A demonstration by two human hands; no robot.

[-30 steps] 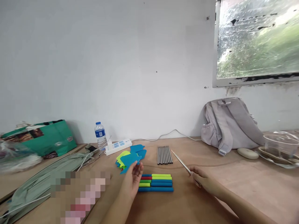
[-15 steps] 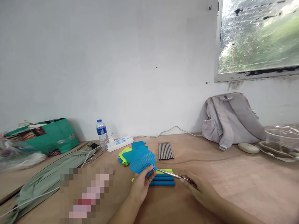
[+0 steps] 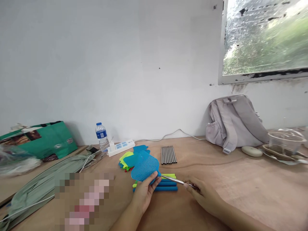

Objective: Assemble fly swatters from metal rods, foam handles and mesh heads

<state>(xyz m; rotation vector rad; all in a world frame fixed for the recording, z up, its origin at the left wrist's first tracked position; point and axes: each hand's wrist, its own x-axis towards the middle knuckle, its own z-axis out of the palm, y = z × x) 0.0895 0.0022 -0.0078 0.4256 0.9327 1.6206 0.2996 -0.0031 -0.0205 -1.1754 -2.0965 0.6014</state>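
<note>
A blue fly swatter head (image 3: 145,167) with a mesh of small holes is pinched at its neck by my left hand (image 3: 145,189). From that neck a thin metal rod (image 3: 173,180) runs to the right, and my right hand (image 3: 199,191) is closed round its far end. Below the rod lie blue and yellow-green foam tubes (image 3: 168,188), side by side and partly behind my left hand. Behind the held head is a pile of blue and yellow-green swatter heads (image 3: 127,158), with a bit of red under it. Several metal tubes (image 3: 168,155) lie in a row farther back.
A white power strip (image 3: 121,147) and a water bottle (image 3: 101,136) stand near the wall. At left are a green bag (image 3: 48,141) and a grey-green cloth item (image 3: 48,183). A backpack (image 3: 237,123), an oval case (image 3: 252,151) and a clear bowl (image 3: 286,141) are at right.
The whole view has shifted slightly, so things appear a little farther left. Both hands keep their hold, and the swatter head is tilted slightly differently.
</note>
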